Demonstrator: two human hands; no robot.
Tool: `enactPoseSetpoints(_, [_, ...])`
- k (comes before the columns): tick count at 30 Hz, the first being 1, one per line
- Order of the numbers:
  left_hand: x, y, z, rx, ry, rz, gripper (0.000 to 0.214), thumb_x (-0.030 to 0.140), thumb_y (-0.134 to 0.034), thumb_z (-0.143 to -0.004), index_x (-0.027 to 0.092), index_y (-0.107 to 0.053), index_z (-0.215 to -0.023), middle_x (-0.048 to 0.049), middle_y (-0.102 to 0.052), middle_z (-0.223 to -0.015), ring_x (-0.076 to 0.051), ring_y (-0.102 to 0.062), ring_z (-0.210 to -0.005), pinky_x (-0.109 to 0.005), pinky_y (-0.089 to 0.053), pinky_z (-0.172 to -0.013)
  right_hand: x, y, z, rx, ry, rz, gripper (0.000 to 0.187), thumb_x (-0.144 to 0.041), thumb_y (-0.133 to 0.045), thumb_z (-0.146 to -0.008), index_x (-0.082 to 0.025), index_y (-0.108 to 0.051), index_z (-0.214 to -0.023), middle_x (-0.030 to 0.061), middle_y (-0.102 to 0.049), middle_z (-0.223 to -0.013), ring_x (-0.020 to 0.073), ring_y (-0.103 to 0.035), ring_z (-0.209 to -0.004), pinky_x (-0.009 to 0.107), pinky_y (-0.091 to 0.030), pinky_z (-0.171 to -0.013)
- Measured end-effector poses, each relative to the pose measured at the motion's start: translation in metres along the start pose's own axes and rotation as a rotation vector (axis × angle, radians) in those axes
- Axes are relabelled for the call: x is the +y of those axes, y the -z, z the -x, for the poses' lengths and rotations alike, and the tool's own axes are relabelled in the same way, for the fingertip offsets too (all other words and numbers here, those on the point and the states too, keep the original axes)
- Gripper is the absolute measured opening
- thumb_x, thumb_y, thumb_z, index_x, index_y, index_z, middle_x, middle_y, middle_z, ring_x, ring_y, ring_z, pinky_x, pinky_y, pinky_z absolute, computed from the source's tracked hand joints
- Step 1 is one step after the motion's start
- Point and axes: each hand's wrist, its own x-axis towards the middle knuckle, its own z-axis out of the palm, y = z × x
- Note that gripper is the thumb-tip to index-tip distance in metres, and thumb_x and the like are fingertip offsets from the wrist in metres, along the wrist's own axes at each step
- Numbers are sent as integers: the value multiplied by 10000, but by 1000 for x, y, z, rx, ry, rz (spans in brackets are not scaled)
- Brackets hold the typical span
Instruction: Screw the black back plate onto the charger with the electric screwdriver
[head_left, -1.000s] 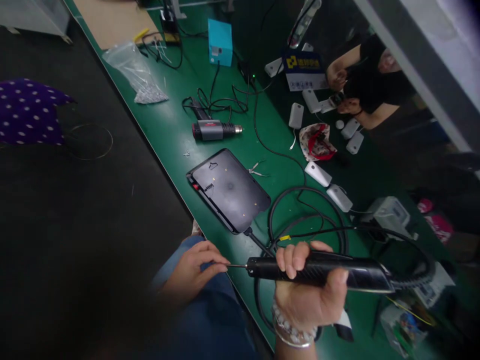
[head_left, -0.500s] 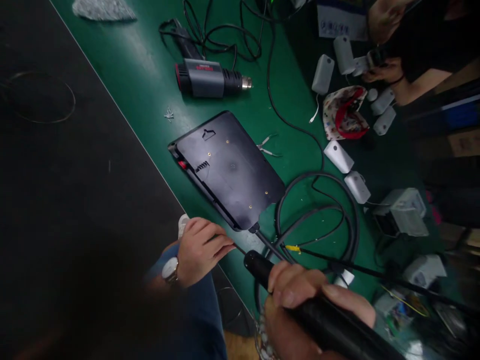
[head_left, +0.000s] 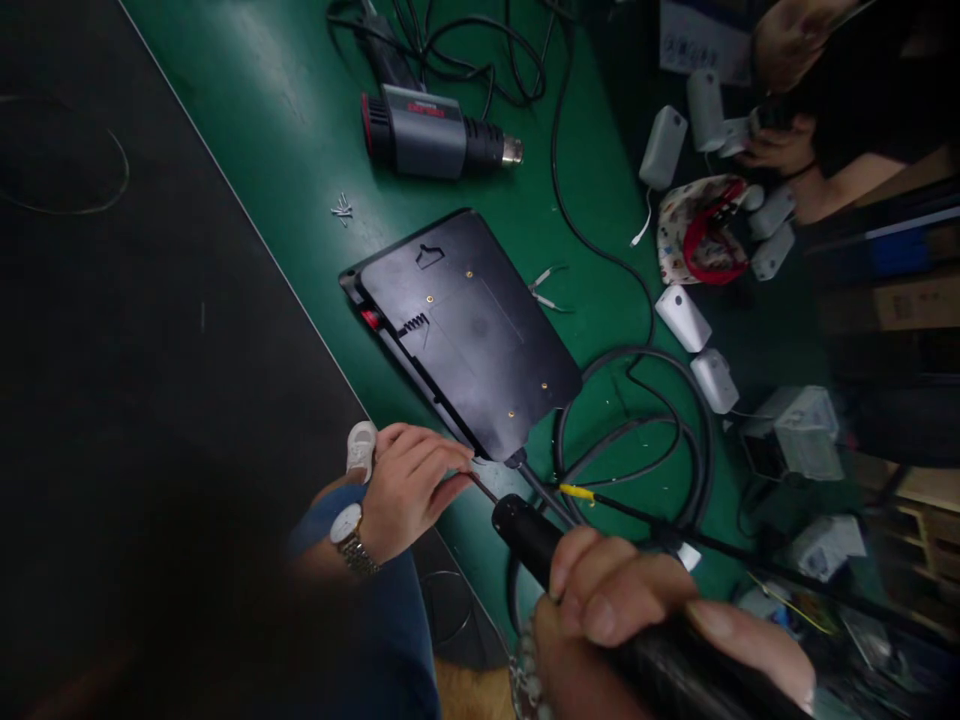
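- The right hand (head_left: pixel 637 610), at the lower right of the frame, is wrapped tight around a black cylindrical electric screwdriver (head_left: pixel 540 545), whose thin metal bit (head_left: pixel 484 488) points up and left.
- The left hand (head_left: pixel 409 490), low in the centre with a silver wristwatch (head_left: pixel 349 530) on its wrist, pinches its fingertips at the end of the bit, just beside the near corner of the panel; whether it holds anything small I cannot tell.
- A flat black plastic back panel (head_left: pixel 469 335) lies face down at the middle of the green tabletop (head_left: pixel 285 110), near its edge.
- A thick black coiled cable (head_left: pixel 679 395) loops just right of the panel.
- A grey and black heat gun (head_left: pixel 435 130) lies above the panel, towards the top centre.
- A few small loose screws (head_left: pixel 342 208) sit upper left of the panel.
- Another person's hands (head_left: pixel 776 150) work among white plastic housings (head_left: pixel 682 318) at the upper right.
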Motion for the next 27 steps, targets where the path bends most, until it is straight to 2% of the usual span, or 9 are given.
enactPoseSetpoints(3, [11,24,1,31,15,-4,70,284,-711,-883,228,-672,-866,36,-766,-855,-150,-649,-805,-374,-339,-910,-21,8,0,-37,113,-55,172,-371,-452,-968,-328,-617,-946,-45,-595,-601,132,-506,-471,335,-451,-488])
enactPoseSetpoints(6, [29,55,1,204,-1,-31,177,283,-811,-790,253,-653,-863,69,-769,-810,-148,-662,-724,-381,-371,-902,-45,13,3,56,153,-142,162,-373,-470,-964,-293,-610,-949,-61,-545,-586,102,-437,-448,302,-395,-472])
enactPoseSetpoints(8, [45,79,0,338,-26,-17,277,247,-848,-743,269,-625,-906,80,-771,-796,-148,-671,-691,-396,-387,-928,-59,12,7,134,163,-145,133,-417,-553,-922,-299,-612,-942,-65,-502,-579,102,-401,-452,298,-359,-468])
enactPoseSetpoints(12, [85,127,1,513,-63,2,349,203,-856,-725,271,-584,-933,84,-765,-761,-137,-674,-649,-427,-375,-986,-80,-1,19,277,233,-132,366,-637,-578,-843,-282,-640,-901,-44,-473,-572,112,-381,-471,309,-321,-489])
enactPoseSetpoints(17, [132,179,16,633,-93,70,364,136,-862,-702,275,-613,-928,90,-767,-789,-128,-675,-669,-454,-354,-1073,-96,-7,48,169,292,-175,365,-564,-521,-850,-234,-605,-981,-28,-532,-615,132,-452,-490,331,-370,-531])
enactPoseSetpoints(20, [160,208,32,595,-14,338,227,163,-825,-757,262,-660,-877,76,-768,-792,-120,-686,-704,-419,-404,-1071,-104,-2,70,136,336,-185,344,-492,-485,-860,-206,-583,-1025,-8,-555,-637,142,-477,-505,336,-391,-539])
enactPoseSetpoints(22, [179,226,44,515,173,694,143,266,-804,-796,241,-673,-849,54,-762,-773,-105,-676,-672,-331,-512,-904,-110,2,85,118,340,-200,334,-467,-487,-856,-201,-579,-1037,1,-569,-654,147,-495,-520,337,-407,-544])
enactPoseSetpoints(25, [203,251,65,379,429,1208,275,393,-832,-754,212,-656,-863,28,-744,-759,-90,-641,-608,-242,-531,-668,-118,5,105,87,362,-221,343,-463,-500,-846,-191,-590,-1036,5,-577,-648,149,-504,-519,335,-425,-536])
enactPoseSetpoints(27, [215,264,79,343,476,1379,313,388,-861,-719,206,-655,-870,26,-736,-772,-80,-625,-607,-255,-560,-726,-123,4,117,76,399,-238,350,-463,-516,-832,-182,-604,-1021,6,-577,-632,149,-504,-502,331,-428,-517])
